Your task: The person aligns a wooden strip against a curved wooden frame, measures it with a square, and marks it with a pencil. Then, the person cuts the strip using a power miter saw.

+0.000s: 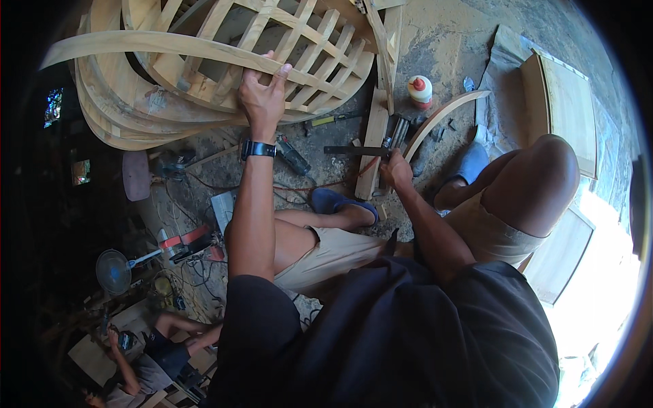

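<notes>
My left hand (pixel 263 102), with a dark watch on the wrist, is closed around a long, curved wooden strip (pixel 170 42). The strip crosses over a rounded wooden lattice frame (pixel 299 27) built of crossing slats. Lower and to the right, my right hand (pixel 396 170) grips a dark, flat, bar-shaped tool (pixel 355 151) that points left. A silvery cylinder (pixel 400 129) lies just beyond that hand; whether it belongs to the tool, I cannot tell. Beside it rests a second curved wooden strip (pixel 442 115), and a wooden board (pixel 371 139) runs underneath the tool.
A white bottle with a red cap (pixel 420 92) stands on the floor. A dark power drill (pixel 294 160), an orange hose (pixel 326 183) and tangled cables lie near my foot. Wooden panels (pixel 564 109) are at the right. Another person (pixel 149 360) sits at lower left, near a fan (pixel 113 272).
</notes>
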Demonstrator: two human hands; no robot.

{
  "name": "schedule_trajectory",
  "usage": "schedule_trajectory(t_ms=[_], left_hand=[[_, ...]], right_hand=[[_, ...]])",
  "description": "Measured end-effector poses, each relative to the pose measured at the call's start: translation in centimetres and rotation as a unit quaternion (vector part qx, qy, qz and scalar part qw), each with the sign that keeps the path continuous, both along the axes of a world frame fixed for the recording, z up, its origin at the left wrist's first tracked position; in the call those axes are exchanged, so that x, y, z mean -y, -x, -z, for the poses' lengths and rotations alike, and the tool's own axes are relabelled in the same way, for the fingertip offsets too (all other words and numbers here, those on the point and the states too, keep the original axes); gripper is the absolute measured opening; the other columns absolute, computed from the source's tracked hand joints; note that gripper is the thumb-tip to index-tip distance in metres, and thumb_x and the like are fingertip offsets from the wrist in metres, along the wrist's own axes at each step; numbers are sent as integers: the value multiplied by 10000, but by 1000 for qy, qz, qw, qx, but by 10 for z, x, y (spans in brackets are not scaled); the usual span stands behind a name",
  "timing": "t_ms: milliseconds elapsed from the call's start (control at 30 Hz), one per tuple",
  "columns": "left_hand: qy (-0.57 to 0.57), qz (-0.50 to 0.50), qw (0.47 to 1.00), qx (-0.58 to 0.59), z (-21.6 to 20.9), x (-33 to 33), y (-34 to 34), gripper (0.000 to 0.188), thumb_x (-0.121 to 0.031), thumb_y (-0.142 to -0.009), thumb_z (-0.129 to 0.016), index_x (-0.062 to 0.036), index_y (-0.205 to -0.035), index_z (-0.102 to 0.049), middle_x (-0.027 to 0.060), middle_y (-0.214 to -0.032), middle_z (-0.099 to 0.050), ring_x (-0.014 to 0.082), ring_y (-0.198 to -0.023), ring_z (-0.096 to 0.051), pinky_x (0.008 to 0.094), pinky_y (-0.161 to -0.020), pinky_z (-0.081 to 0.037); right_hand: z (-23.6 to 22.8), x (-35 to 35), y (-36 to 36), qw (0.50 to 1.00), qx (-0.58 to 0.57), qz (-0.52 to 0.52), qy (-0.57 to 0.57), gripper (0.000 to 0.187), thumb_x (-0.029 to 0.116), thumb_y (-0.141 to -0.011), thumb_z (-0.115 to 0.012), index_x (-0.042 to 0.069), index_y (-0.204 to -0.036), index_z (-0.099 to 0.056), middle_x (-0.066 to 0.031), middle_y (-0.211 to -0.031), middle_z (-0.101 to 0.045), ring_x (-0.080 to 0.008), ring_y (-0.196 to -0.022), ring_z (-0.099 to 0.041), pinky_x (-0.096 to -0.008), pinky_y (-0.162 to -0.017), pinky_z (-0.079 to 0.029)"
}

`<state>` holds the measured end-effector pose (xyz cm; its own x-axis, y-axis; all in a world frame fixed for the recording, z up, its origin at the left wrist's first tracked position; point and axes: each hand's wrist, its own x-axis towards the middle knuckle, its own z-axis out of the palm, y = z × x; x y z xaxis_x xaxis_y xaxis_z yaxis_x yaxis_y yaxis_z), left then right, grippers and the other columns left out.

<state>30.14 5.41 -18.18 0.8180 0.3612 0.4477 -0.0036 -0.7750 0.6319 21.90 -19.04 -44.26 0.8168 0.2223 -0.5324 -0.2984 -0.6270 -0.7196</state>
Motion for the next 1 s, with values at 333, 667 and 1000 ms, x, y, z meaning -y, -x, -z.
schedule_trajectory(t_ms=[333, 667, 1000], left_hand=[[-26, -1, 999, -29, -6, 5, 1, 448, -183, -894, -808, 61, -1238, -661, 196, -1221, -707, 258, -1106, -679, 368, -979, -514], [-25, -4, 998, -51, -6, 2, 4, 451, -198, -909, -794, 62, -1247, -648, 179, -1288, -684, 251, -1141, -649, 370, -1021, -479], [-251, 23, 959, -129, -21, -7, -4, 624, -258, -876, -828, 5, -1374, -559, 195, -1245, -679, 270, -1162, -654, 375, -1028, -475]], right_hand=[[-128, -90, -85, 965, 93, 29, -243, 493, 405, -959, -663, 65, -1311, -606, -187, -1319, -643, -387, -1119, -662, -454, -939, -529], [-140, -135, -114, 882, 164, 92, -432, 365, 305, -961, -705, 31, -1202, -701, -152, -1295, -667, -313, -1165, -658, -374, -999, -509], [-132, -142, -122, 871, 73, 89, -477, 368, 283, -936, -752, -7, -1159, -709, -117, -1269, -695, -241, -1108, -682, -353, -960, -521]])
